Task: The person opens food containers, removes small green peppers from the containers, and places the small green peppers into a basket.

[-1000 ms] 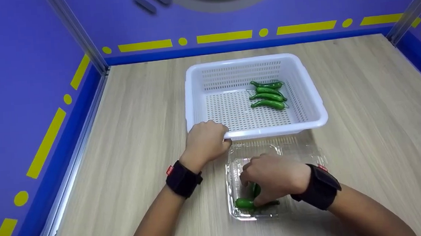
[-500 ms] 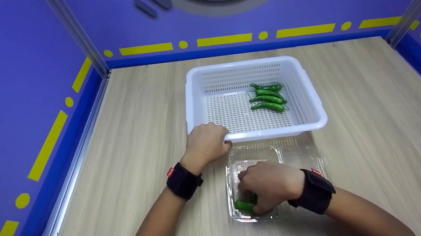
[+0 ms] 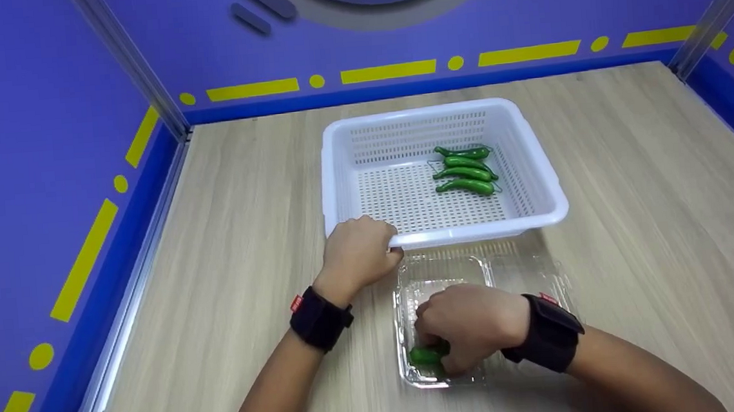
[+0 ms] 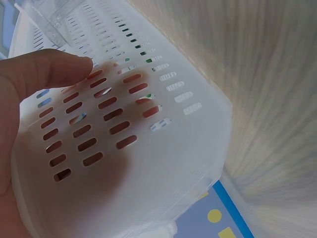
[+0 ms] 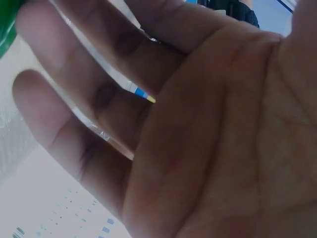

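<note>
Left hand (image 3: 360, 251): fingers grip the white slotted basket (image 3: 472, 232) by its near rim, left of middle.
Right hand (image 3: 475, 318): fingers bent over a green chili (image 3: 424, 356) in the clear clamshell (image 3: 436, 269); whether they pinch it cannot be told.
Basket chilies (image 3: 465, 172): four, lying inside at right.
Risk: sideways finger pressure could roll the chili askew or slide the clamshell on the desk (image 3: 246, 240).

Green peppers (image 3: 465, 172) — white slotted basket (image 3: 472, 231) — yellow-dashed blue-purple wall (image 3: 234, 57)
</note>
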A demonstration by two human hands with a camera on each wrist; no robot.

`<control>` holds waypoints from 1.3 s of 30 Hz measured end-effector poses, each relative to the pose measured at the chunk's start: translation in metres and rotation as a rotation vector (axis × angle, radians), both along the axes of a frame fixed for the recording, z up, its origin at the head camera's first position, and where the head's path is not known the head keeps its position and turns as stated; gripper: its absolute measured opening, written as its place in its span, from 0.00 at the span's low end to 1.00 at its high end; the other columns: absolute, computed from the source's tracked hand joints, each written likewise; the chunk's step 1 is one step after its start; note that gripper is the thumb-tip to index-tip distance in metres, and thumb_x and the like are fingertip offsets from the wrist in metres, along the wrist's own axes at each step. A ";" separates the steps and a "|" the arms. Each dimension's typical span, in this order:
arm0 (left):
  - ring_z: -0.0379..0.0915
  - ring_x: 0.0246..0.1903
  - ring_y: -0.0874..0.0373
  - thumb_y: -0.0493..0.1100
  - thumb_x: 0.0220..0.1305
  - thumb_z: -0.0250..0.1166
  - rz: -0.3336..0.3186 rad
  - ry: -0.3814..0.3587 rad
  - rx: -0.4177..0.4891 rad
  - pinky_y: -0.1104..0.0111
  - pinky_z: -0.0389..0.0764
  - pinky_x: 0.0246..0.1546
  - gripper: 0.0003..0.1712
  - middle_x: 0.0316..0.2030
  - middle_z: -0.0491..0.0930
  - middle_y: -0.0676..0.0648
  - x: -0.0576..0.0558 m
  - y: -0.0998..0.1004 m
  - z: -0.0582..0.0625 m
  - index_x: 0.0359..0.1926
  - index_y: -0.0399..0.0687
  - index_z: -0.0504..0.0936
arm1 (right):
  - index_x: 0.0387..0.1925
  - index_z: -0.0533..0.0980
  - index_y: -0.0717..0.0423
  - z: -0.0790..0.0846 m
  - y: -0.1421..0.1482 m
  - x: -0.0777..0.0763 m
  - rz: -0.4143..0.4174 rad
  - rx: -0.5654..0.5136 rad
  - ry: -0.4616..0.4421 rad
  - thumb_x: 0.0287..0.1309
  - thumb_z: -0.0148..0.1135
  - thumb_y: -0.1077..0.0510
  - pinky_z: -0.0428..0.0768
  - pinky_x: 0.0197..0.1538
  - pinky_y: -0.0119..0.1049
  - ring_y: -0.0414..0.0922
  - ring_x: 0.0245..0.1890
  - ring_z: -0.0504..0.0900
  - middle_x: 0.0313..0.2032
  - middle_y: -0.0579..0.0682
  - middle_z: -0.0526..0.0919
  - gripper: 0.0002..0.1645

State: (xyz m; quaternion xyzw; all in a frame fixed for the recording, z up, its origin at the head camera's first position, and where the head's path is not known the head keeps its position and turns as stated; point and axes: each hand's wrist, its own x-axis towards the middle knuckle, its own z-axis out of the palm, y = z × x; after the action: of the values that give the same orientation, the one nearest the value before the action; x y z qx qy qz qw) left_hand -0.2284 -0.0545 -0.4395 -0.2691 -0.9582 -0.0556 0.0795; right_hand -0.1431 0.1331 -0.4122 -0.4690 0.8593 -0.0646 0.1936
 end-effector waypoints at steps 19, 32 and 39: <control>0.60 0.16 0.60 0.51 0.57 0.66 0.009 -0.017 -0.005 0.63 0.70 0.17 0.24 0.14 0.59 0.57 0.000 0.001 0.002 0.14 0.57 0.62 | 0.28 0.74 0.42 0.029 0.027 -0.011 -0.085 -0.151 0.073 0.47 0.68 0.56 0.70 0.26 0.29 0.33 0.22 0.69 0.23 0.34 0.73 0.09; 0.65 0.16 0.57 0.50 0.57 0.65 0.013 -0.019 -0.009 0.60 0.73 0.18 0.21 0.14 0.64 0.56 0.001 0.001 0.001 0.14 0.56 0.65 | 0.32 0.77 0.41 0.044 0.044 -0.018 -0.102 -0.261 0.210 0.48 0.69 0.56 0.74 0.35 0.32 0.34 0.30 0.73 0.28 0.33 0.77 0.10; 0.67 0.16 0.57 0.51 0.57 0.66 0.011 -0.017 -0.006 0.58 0.75 0.19 0.22 0.14 0.64 0.56 0.000 0.001 0.002 0.14 0.56 0.65 | 0.33 0.78 0.41 0.046 0.045 -0.021 -0.115 -0.309 0.274 0.47 0.70 0.57 0.76 0.39 0.35 0.35 0.32 0.76 0.30 0.33 0.80 0.11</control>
State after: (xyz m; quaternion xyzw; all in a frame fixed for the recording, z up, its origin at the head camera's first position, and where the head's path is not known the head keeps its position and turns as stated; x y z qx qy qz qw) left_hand -0.2280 -0.0532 -0.4379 -0.2635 -0.9605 -0.0545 0.0707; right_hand -0.1641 0.1781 -0.3660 -0.4476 0.8829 -0.1421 -0.0033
